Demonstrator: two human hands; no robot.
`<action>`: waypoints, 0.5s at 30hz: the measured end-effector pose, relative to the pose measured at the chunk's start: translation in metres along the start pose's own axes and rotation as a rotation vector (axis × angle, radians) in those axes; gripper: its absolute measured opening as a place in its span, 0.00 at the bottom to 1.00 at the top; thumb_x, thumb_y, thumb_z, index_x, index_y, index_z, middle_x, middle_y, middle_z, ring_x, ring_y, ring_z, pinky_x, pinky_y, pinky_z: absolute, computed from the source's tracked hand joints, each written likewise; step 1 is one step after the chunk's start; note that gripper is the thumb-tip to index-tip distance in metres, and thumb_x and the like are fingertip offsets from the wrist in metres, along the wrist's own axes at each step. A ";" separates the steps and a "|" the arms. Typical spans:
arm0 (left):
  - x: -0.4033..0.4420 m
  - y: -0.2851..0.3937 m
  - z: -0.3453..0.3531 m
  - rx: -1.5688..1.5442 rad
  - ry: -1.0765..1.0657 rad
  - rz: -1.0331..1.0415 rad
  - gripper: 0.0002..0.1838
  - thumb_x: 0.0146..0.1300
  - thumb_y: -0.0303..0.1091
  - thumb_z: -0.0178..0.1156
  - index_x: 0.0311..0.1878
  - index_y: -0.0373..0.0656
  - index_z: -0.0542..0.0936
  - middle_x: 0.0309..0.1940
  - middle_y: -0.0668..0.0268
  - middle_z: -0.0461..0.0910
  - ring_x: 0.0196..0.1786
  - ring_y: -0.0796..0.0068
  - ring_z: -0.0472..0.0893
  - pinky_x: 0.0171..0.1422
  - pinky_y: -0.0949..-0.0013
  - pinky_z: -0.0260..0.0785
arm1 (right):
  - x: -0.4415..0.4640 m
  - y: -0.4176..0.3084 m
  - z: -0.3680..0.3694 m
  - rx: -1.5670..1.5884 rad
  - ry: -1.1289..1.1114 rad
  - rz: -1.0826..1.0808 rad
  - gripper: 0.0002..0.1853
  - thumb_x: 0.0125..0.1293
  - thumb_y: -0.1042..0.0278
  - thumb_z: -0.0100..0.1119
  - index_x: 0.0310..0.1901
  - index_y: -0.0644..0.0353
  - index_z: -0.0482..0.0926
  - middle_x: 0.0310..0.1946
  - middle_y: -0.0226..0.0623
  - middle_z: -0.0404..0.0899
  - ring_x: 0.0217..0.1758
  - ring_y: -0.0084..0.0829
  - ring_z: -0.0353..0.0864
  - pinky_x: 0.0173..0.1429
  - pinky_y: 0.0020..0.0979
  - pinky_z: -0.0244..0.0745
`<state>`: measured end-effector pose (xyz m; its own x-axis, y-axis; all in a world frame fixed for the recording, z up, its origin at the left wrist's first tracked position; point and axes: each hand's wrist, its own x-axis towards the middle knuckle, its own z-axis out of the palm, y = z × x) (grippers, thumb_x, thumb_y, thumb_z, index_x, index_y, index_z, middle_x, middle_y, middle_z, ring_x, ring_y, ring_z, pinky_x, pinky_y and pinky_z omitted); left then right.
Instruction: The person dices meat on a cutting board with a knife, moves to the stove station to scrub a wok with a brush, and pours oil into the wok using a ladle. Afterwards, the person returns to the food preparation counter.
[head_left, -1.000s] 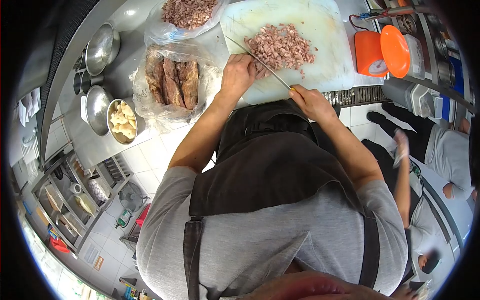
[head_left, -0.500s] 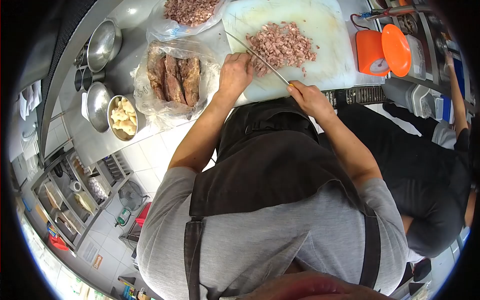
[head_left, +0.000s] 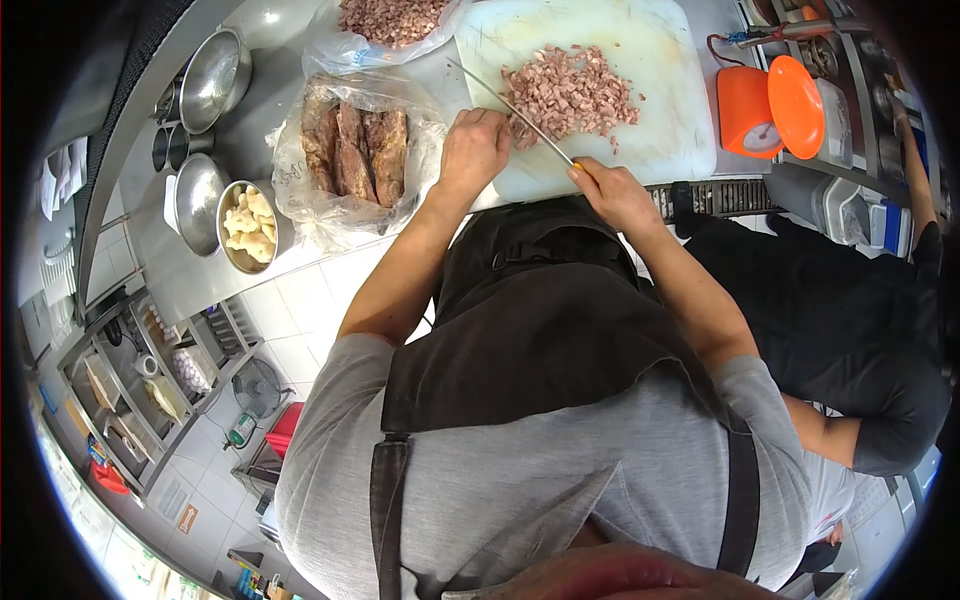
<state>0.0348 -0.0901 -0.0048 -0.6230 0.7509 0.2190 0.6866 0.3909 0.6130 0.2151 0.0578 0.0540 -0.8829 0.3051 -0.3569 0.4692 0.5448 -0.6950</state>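
Observation:
My right hand (head_left: 616,193) grips a knife (head_left: 516,114) by its handle, a bit of yellow showing at the fingers. The long blade slants up and left over a white cutting board (head_left: 665,130). Diced meat (head_left: 575,90) is heaped on the board, just beyond the blade. My left hand (head_left: 474,152) lies at the board's left edge with its fingers curled, close to the blade and the near side of the heap. Whatever may be under those fingers is hidden. Left of this hand, long dark pieces of meat (head_left: 355,155) lie in an opened clear plastic bag (head_left: 295,200).
Another bag of diced meat (head_left: 395,20) stands at the back. Metal bowls (head_left: 215,80) and a bowl of peeled pale yellow pieces (head_left: 250,228) line the left. An orange scale (head_left: 748,112) is right of the board. A co-worker in black (head_left: 810,310) bends close on my right.
The view has shifted slightly, so the counter's things appear a little to the right. Both hands and the knife keep nearly the same pose. The co-worker's body and arm have moved.

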 end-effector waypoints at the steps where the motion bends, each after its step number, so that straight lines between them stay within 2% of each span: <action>1: -0.001 0.001 0.000 -0.003 -0.018 0.013 0.06 0.52 0.26 0.60 0.34 0.40 0.81 0.33 0.56 0.80 0.41 0.54 0.78 0.46 0.57 0.72 | -0.004 -0.002 -0.004 -0.001 -0.019 0.000 0.15 0.72 0.53 0.45 0.43 0.57 0.75 0.28 0.56 0.79 0.36 0.58 0.78 0.41 0.53 0.70; 5: 0.000 0.001 0.005 0.062 -0.062 -0.003 0.05 0.50 0.27 0.61 0.33 0.41 0.81 0.33 0.58 0.80 0.39 0.55 0.78 0.46 0.58 0.72 | 0.014 0.004 0.010 -0.068 -0.050 0.011 0.16 0.72 0.53 0.45 0.43 0.57 0.75 0.28 0.55 0.79 0.36 0.59 0.78 0.41 0.53 0.70; 7: -0.002 0.001 0.005 0.060 -0.064 0.007 0.05 0.50 0.26 0.61 0.33 0.41 0.80 0.32 0.58 0.80 0.39 0.56 0.77 0.46 0.58 0.72 | 0.033 0.006 0.026 -0.089 0.029 -0.061 0.16 0.72 0.53 0.45 0.43 0.57 0.75 0.28 0.55 0.79 0.35 0.59 0.78 0.41 0.53 0.70; 12: -0.003 -0.003 -0.002 -0.006 -0.103 0.045 0.06 0.52 0.27 0.61 0.35 0.40 0.81 0.35 0.59 0.81 0.41 0.55 0.78 0.49 0.58 0.72 | 0.019 0.005 0.015 -0.004 0.041 -0.052 0.15 0.72 0.54 0.46 0.44 0.57 0.75 0.28 0.55 0.79 0.35 0.59 0.78 0.41 0.52 0.70; 15: -0.006 -0.002 -0.002 -0.006 -0.029 0.030 0.06 0.52 0.27 0.60 0.35 0.40 0.81 0.34 0.59 0.81 0.41 0.55 0.78 0.48 0.58 0.72 | -0.003 0.001 0.008 -0.005 0.000 -0.008 0.15 0.72 0.54 0.46 0.44 0.57 0.75 0.29 0.55 0.79 0.36 0.58 0.78 0.41 0.52 0.70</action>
<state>0.0363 -0.0962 -0.0056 -0.5908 0.7774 0.2158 0.7029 0.3646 0.6108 0.2176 0.0511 0.0495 -0.8866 0.3008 -0.3514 0.4623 0.5510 -0.6947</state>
